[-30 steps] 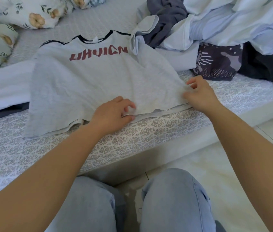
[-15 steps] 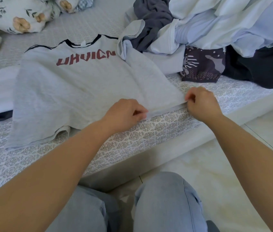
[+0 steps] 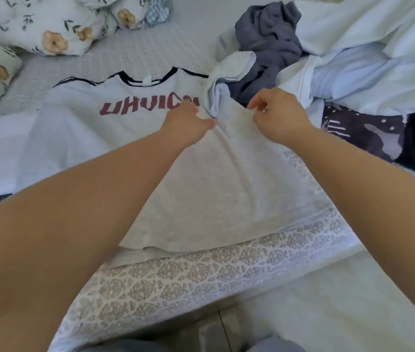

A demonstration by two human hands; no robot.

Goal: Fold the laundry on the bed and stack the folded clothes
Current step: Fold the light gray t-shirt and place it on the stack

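— On the bed [image 3: 201, 275], with its grey flower-patterned sheet, where's the shirt?
— The light grey cotton T-shirt [image 3: 214, 194] with red lettering lies spread flat, hem near the bed's edge, right sleeve bunched up.
— And the hands?
— The left hand [image 3: 188, 123] pinches the cloth by that sleeve, fingers closed on it. The right hand [image 3: 280, 115] grips the fabric just beside.
— Anything else?
— An unfolded laundry pile [image 3: 354, 59] right; floral pillows [image 3: 48, 29] far left.
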